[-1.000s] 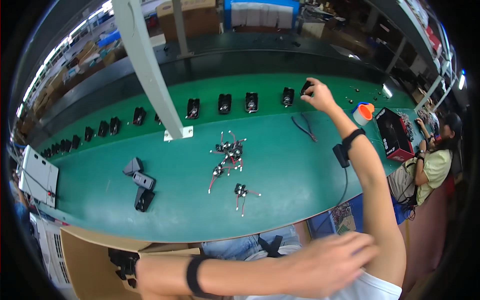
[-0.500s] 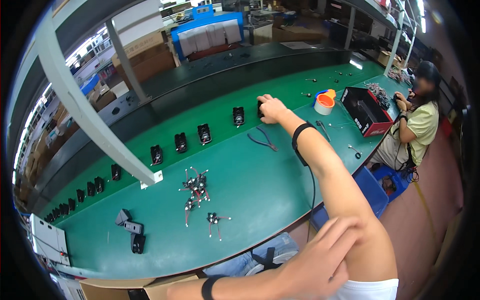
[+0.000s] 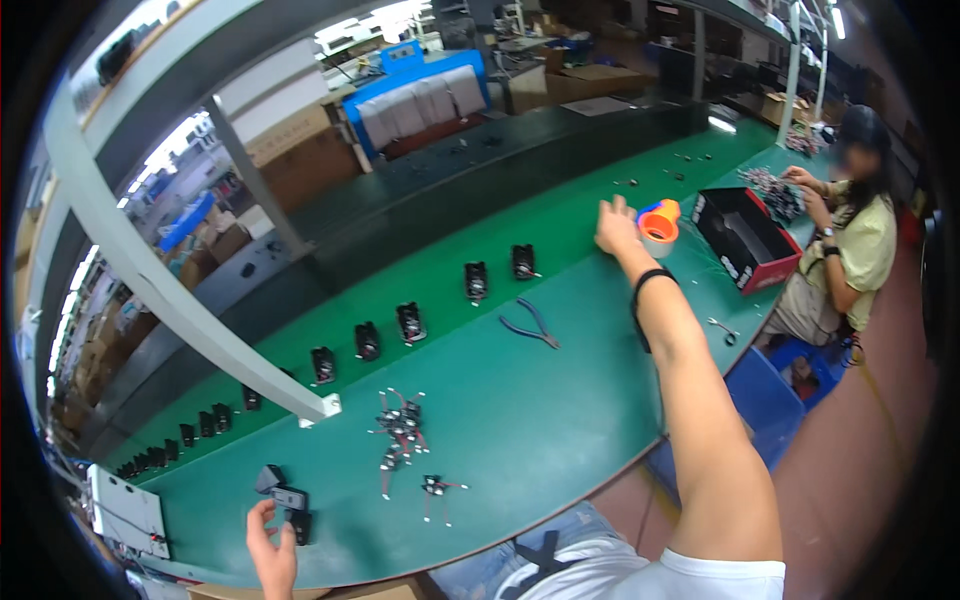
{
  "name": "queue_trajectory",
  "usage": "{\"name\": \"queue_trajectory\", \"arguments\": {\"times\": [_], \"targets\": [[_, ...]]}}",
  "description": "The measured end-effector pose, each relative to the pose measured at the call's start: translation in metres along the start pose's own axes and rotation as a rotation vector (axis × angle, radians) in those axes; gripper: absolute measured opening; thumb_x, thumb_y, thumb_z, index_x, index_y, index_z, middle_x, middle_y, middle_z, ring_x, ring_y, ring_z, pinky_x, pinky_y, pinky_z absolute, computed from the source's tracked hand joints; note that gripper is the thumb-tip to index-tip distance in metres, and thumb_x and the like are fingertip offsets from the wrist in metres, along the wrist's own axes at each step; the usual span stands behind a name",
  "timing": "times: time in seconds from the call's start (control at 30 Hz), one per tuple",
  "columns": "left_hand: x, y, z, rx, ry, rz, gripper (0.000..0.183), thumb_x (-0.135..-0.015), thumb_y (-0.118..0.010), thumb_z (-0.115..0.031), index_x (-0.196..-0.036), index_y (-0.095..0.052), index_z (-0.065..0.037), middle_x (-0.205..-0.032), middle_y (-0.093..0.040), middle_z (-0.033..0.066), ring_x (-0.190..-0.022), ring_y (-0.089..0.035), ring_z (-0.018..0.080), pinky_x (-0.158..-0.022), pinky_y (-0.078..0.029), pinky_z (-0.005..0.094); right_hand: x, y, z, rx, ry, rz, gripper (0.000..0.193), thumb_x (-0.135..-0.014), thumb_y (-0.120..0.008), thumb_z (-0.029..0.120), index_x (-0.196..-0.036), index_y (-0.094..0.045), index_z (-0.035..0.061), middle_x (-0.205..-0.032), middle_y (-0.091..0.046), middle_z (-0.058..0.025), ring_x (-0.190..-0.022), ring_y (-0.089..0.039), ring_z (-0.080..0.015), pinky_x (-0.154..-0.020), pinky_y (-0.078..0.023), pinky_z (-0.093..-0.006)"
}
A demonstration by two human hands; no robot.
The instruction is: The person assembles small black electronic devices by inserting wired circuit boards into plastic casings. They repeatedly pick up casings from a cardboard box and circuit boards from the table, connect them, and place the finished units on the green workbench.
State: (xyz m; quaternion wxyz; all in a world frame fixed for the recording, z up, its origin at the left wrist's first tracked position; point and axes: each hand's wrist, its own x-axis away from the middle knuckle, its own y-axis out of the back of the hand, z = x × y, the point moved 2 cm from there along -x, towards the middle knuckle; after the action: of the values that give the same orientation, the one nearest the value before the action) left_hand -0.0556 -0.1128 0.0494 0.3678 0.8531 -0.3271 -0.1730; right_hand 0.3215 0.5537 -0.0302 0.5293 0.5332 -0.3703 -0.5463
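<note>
My right hand [image 3: 617, 230] reaches across to the green belt, just left of an orange-and-white cup-like container [image 3: 657, 228]. Its fingers are bent downward, and whatever lies under the fingertips is hidden. Low at the left, my left hand [image 3: 268, 548] is raised with thumb and fingers apart, beside a jointed grey-and-black device [image 3: 290, 499]; I cannot tell whether it touches. A black housing with small parts inside [image 3: 523, 262] stands on the belt, and another black housing [image 3: 475, 281] is to its left. Blue-handled pliers [image 3: 531, 326] lie open below them.
Small wired parts [image 3: 402, 425] lie clustered mid-table, with a single wired part [image 3: 433, 486] nearby. More black housings [image 3: 367, 341] line the belt leftward. A grey post [image 3: 200, 300] meets the table. At right are a black-red box [image 3: 745, 240] and a co-worker [image 3: 850, 230] handling wired parts.
My right hand has left the black housing on the belt and moved right, to beside the orange-and-white container. My left hand has gone from near my right arm to the jointed device at left.
</note>
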Motion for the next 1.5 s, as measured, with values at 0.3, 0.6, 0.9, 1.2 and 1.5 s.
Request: {"name": "queue_trajectory", "arguments": {"times": [0.3, 0.6, 0.9, 1.2, 1.5], "targets": [[-0.02, -0.032, 0.051, -0.317, -0.123, 0.182, 0.081, -0.071, -0.085, -0.033, -0.139, -0.049, -0.009, -0.139, -0.044, 0.0247, -0.125, -0.047, 0.0459, -0.103, -0.042, 0.0519, -0.028, -0.039, -0.044, 0.089, 0.034, -0.012, 0.032, -0.087, -0.059, 0.007, -0.118, -0.068, 0.004, -0.131, -0.058, -0.0235, -0.112, -0.065, -0.0361, -0.096, -0.053, -0.0415], [-0.039, -0.037, 0.007, -0.127, -0.044, 0.285, 0.032, -0.081, -0.067, -0.006, -0.112, -0.065, -0.001, -0.095, -0.07, 0.0143, -0.077, -0.067, 0.0211, -0.074, -0.055, 0.035, 0.058, 0.021, 0.024, -0.771, 0.363, 0.004, 0.018, -0.082, -0.072, 0.012, -0.096, -0.076, 0.0026, -0.086, -0.075, -0.0125, -0.08, -0.071, -0.0187, -0.078, -0.056, -0.0319], [-0.052, -0.094, -0.082, 0.878, 0.007, 0.656, 0.036, -0.097, -0.063, -0.023, -0.127, -0.058, -0.005, -0.11, -0.065, 0.0077, -0.106, -0.059, 0.0137, -0.093, -0.047, 0.0288, 0.258, 0.084, 0.192, -1.52, 0.755, 0.734, 0.012, -0.089, -0.072, 0.005, -0.1, -0.072, -0.0018, -0.103, -0.07, -0.0078, -0.094, -0.065, -0.0121, -0.087, -0.053, -0.0277], [-0.027, -0.12, -0.071, 0.499, -0.341, 0.591, 0.064, -0.079, -0.081, -0.025, -0.129, -0.05, 0.0, -0.115, -0.058, 0.0148, -0.106, -0.061, 0.0246, -0.09, -0.051, 0.0361, 0.348, 0.1, 0.247, -1.127, 1.212, 0.27, 0.016, -0.077, -0.077, 0.0, -0.092, -0.073, 0.0007, -0.098, -0.07, -0.011, -0.088, -0.07, -0.0227, -0.076, -0.058, -0.032], [-0.02, -0.119, -0.06, 0.299, -0.65, 0.458, 0.092, -0.068, -0.086, -0.015, -0.143, -0.034, 0.002, -0.129, -0.051, 0.0202, -0.116, -0.057, 0.0362, -0.097, -0.049, 0.041, 0.367, 0.088, 0.245, -1.096, 1.151, 0.255, 0.013, -0.077, -0.078, 0.001, -0.088, -0.072, 0.0008, -0.1, -0.067, -0.0113, -0.085, -0.068, -0.0215, -0.071, -0.056, -0.0307]]}}
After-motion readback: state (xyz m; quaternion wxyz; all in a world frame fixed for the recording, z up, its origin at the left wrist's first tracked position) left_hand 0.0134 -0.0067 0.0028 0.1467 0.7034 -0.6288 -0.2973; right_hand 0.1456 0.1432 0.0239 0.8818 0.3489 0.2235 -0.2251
